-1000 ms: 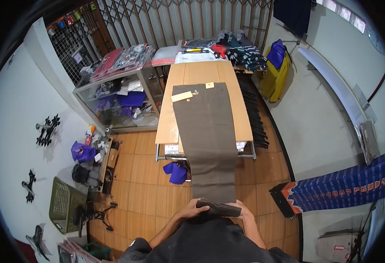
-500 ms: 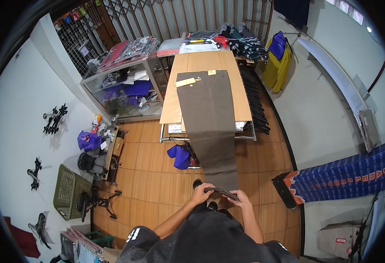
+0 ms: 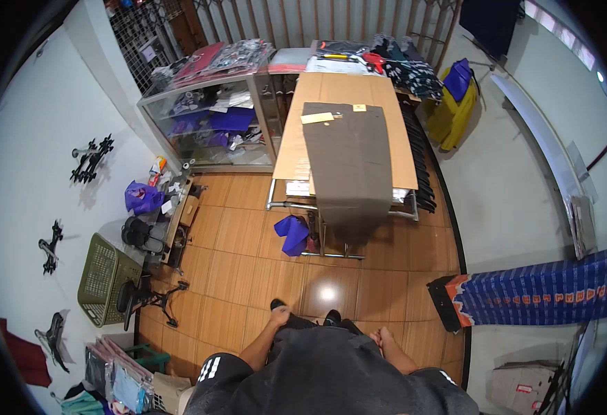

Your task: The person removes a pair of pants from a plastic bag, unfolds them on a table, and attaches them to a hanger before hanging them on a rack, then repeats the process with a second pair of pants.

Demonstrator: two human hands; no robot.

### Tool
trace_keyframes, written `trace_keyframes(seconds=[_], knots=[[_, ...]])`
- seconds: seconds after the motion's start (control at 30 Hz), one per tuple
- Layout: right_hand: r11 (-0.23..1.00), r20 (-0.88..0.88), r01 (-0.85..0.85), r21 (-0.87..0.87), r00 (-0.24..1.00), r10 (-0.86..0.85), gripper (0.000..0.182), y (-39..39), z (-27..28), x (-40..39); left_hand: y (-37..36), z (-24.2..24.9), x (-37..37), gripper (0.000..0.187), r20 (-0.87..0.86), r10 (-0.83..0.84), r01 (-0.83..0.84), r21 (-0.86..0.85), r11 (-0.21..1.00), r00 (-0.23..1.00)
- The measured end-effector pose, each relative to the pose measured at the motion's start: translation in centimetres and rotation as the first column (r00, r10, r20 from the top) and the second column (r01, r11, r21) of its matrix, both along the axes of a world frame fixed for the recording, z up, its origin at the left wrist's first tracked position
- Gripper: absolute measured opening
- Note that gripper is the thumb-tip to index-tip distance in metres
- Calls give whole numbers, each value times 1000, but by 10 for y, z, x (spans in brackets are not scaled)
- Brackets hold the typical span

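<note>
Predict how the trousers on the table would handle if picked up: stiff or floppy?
Likely floppy: the trousers droop over the near edge of the table. Probably fairly light, as they lie as flat cloth. Tugged toward the person, they might slide off, since the lower part hangs unsupported.

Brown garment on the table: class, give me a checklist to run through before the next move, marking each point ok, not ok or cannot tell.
1. Upper end of the brown garment rests on the table: ok.
2. Whole garment on the tabletop: not ok, its lower end hangs over the near edge.
3. Long paper tag in sight: ok.
4. Left hand and right hand off the cloth: ok.
5. Underside free of creases: cannot tell, hidden.
</note>
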State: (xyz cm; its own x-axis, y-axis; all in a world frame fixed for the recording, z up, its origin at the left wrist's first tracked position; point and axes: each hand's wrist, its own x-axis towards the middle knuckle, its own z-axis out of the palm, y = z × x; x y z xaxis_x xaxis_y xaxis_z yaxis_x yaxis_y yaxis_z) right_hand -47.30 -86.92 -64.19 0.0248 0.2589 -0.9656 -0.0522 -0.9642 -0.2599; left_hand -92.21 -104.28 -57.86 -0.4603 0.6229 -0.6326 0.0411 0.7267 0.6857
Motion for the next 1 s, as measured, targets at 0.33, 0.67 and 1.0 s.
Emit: trace_keyframes(seconds=[0.33, 0.67, 1.0], knots=[[796, 503, -602, -66, 669, 547, 21, -19, 106, -138, -215, 9, -63, 23, 157, 699, -628, -336, 702, 698], [767, 85, -600, 226, 797, 598, 27, 2, 76, -427, -310, -19, -124, 17, 100, 790, -796, 80, 600, 605], [324, 145, -930, 174, 350, 926, 28, -39, 80, -607, -282, 53, -212, 13, 298, 950, -989, 139, 49, 89]])
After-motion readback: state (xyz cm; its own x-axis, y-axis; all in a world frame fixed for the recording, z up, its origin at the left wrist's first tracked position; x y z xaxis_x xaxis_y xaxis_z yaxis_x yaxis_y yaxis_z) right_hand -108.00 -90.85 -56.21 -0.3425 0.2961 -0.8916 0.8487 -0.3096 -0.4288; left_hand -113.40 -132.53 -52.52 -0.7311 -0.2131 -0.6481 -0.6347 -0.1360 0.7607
